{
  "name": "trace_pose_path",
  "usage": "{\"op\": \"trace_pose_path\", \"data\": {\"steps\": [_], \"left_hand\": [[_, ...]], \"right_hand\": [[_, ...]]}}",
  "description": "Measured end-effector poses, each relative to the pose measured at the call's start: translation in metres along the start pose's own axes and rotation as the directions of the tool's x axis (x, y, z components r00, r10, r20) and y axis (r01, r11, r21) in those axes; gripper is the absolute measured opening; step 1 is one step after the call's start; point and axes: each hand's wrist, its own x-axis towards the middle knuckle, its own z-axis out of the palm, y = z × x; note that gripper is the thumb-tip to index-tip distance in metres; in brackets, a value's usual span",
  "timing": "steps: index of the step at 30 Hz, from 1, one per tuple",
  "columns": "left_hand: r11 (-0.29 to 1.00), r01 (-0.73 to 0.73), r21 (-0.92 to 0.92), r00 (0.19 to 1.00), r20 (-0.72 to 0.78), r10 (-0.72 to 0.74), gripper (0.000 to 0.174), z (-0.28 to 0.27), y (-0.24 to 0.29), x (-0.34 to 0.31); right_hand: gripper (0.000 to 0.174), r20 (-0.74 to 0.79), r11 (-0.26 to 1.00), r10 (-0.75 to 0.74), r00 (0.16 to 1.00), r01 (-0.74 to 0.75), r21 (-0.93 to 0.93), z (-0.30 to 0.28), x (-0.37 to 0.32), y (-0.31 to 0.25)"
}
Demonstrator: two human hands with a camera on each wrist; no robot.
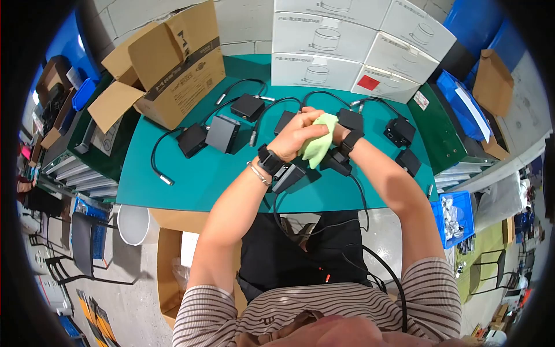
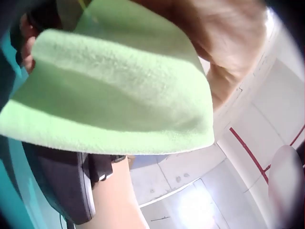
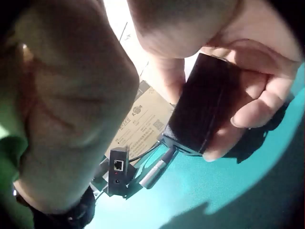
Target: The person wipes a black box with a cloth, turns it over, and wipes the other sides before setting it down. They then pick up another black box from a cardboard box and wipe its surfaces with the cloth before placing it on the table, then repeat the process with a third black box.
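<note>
My left hand (image 1: 295,136) grips a light green cloth (image 1: 317,144), its loose end hanging below the fingers. In the left wrist view the cloth (image 2: 119,90) spreads wide and covers much of what lies behind. Right beside it, my right hand (image 1: 341,136) is partly hidden by the cloth and its own wrist strap. The right wrist view shows that hand holding a small black box (image 3: 200,105), with fingers on one side and the thumb on the other. A silver cable plug (image 3: 158,169) shows just below the box's lower end.
Several black boxes, such as one with a network socket (image 3: 118,171), lie with cables about the green table (image 1: 173,188). An open cardboard box (image 1: 185,63) stands back left, and white cartons (image 1: 318,40) are stacked at the back. A blue bin (image 1: 457,217) is at right.
</note>
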Motion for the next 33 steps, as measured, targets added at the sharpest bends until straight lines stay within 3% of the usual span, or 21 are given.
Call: {"op": "trace_pose_path", "data": {"steps": [1, 2, 3, 5, 6, 7, 10, 12, 15, 17, 20, 23, 25, 29, 31, 33], "left_hand": [[1.000, -0.018, 0.005, 1.000, 0.004, 0.018, 0.035, -0.002, 0.000, 0.001], [1.000, -0.017, -0.008, 0.999, -0.042, 0.017, 0.035, 0.000, -0.001, 0.002], [1.000, -0.017, -0.021, 0.996, -0.091, 0.015, 0.034, 0.002, 0.000, 0.001], [0.999, -0.035, -0.013, 0.997, -0.076, 0.034, 0.032, -0.003, 0.000, 0.002], [0.999, -0.033, -0.025, 0.991, -0.134, 0.029, 0.031, -0.004, 0.000, 0.002], [0.999, -0.032, -0.038, 0.981, -0.191, 0.024, 0.030, -0.004, 0.000, 0.003], [0.996, -0.054, -0.069, 0.955, -0.296, 0.031, 0.025, -0.003, 0.000, 0.005], [0.997, -0.040, -0.064, 0.945, -0.326, 0.017, 0.025, -0.004, -0.001, 0.006], [1.000, -0.017, 0.001, 0.929, -0.371, 0.016, 0.026, -0.006, -0.006, 0.010], [0.999, 0.030, 0.038, 0.922, -0.387, -0.013, 0.028, -0.006, -0.007, 0.010], [0.996, 0.051, 0.069, 0.936, -0.352, -0.024, 0.027, -0.007, -0.008, 0.010], [0.991, 0.074, 0.107, 0.954, -0.297, -0.039, 0.026, -0.010, -0.012, 0.010], [0.986, 0.038, 0.160, 0.950, -0.312, 0.014, 0.024, -0.005, -0.009, 0.010], [0.960, -0.055, 0.275, 0.923, -0.353, 0.154, 0.026, -0.002, -0.009, 0.010], [0.763, -0.044, 0.645, 0.805, -0.429, 0.410, 0.034, -0.007, -0.017, 0.012], [0.804, 0.003, 0.595, 0.810, -0.473, 0.346, 0.045, -0.011, -0.022, 0.013]], "right_hand": [[0.022, -0.082, 0.977, 0.013, 0.997, -0.031, -0.212, 0.000, -0.002, -0.003], [0.020, 0.029, 0.823, 0.067, 0.997, -0.039, -0.567, -0.004, 0.000, -0.007], [0.031, 0.004, 0.811, 0.103, 0.995, -0.082, -0.579, -0.004, -0.005, -0.047], [0.045, -0.195, 0.748, -0.011, 0.981, -0.121, -0.653, -0.009, -0.025, -0.035], [0.056, -0.352, 0.890, 0.290, 0.890, -0.386, -0.242, -0.011, -0.037, -0.052], [0.064, -0.405, 0.827, 0.356, 0.842, -0.486, -0.282, -0.022, -0.039, -0.062], [0.074, -0.482, 0.819, 0.399, 0.780, -0.540, -0.195, -0.055, -0.066, -0.061], [0.085, -0.532, 0.654, 0.502, 0.682, -0.702, -0.282, -0.069, -0.077, -0.066], [0.092, -0.520, 0.563, 0.522, 0.676, -0.731, -0.385, -0.076, -0.094, -0.038], [0.095, -0.526, 0.523, 0.504, 0.685, -0.727, -0.445, -0.072, -0.095, -0.034], [0.085, -0.573, 0.490, 0.461, 0.677, -0.733, -0.472, -0.064, -0.089, -0.038], [0.078, -0.573, 0.604, 0.415, 0.707, -0.685, -0.407, -0.056, -0.077, -0.051], [0.068, -0.638, 0.753, 0.268, 0.722, -0.570, -0.329, -0.042, -0.065, -0.066], [0.066, -0.638, 0.854, 0.143, 0.757, -0.420, -0.307, -0.017, -0.046, -0.094], [0.065, -0.621, 0.883, 0.093, 0.778, -0.353, -0.309, -0.004, -0.042, -0.100], [0.064, -0.585, 0.889, -0.086, 0.807, -0.203, -0.411, 0.003, -0.041, -0.096]]}}
